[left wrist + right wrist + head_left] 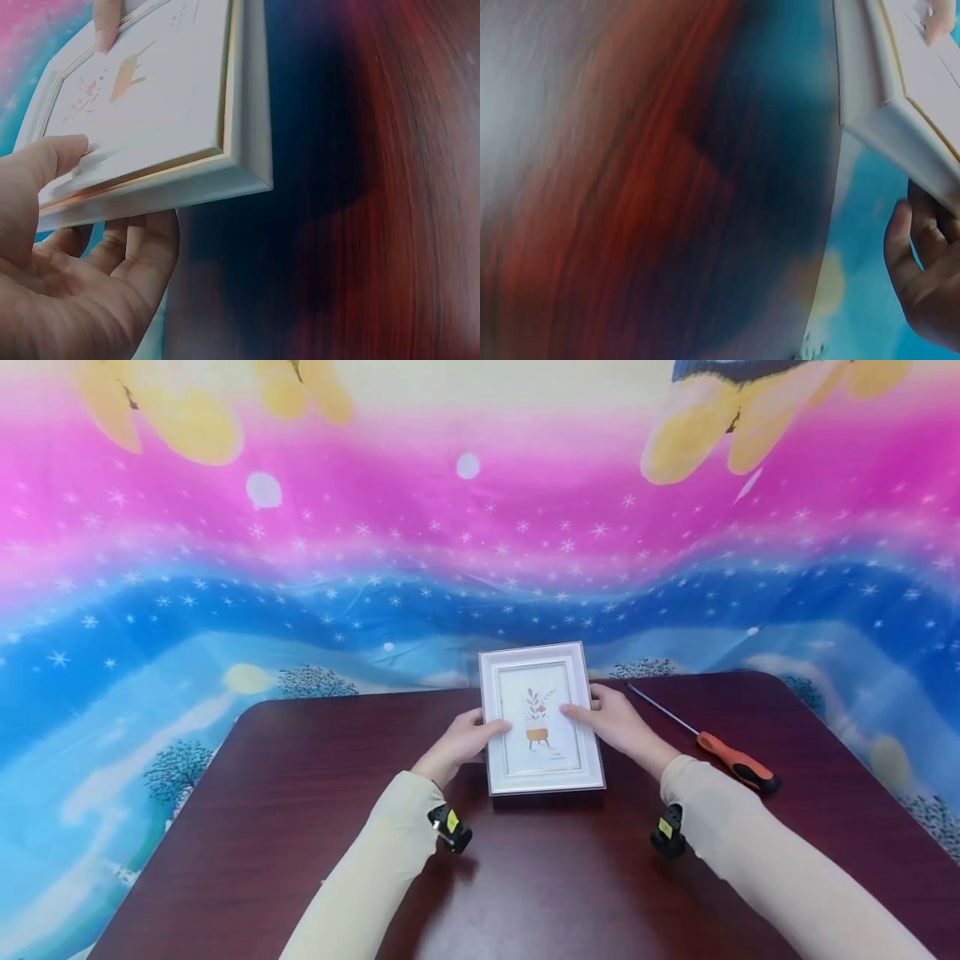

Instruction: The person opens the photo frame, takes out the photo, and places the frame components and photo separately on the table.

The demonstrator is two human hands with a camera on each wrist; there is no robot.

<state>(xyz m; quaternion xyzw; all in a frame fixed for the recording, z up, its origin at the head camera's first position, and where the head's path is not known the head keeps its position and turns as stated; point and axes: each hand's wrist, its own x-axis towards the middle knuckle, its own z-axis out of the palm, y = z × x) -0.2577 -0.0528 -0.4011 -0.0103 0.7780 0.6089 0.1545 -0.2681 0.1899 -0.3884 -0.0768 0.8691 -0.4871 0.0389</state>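
A white picture frame point(491, 768) with a plant print point(537, 710) is held up over the table, its face tilted toward me. My left hand point(461, 742) grips the left side, thumb on the front. In the left wrist view that left hand point(97, 292) has its other fingers curled beneath the frame point(251, 97). On the opposite side my right hand point(618, 722) pinches the edge, its thumb reaching over the print. The right wrist view shows the right hand point(934, 277) with fingers under the frame point(866, 67).
A screwdriver point(723, 750) with an orange and black handle lies on the dark red-brown table point(315, 827), right of my right hand. Behind the table hangs a pink and blue printed cloth point(420, 543) with snowflakes. Small black devices sit at both wrists.
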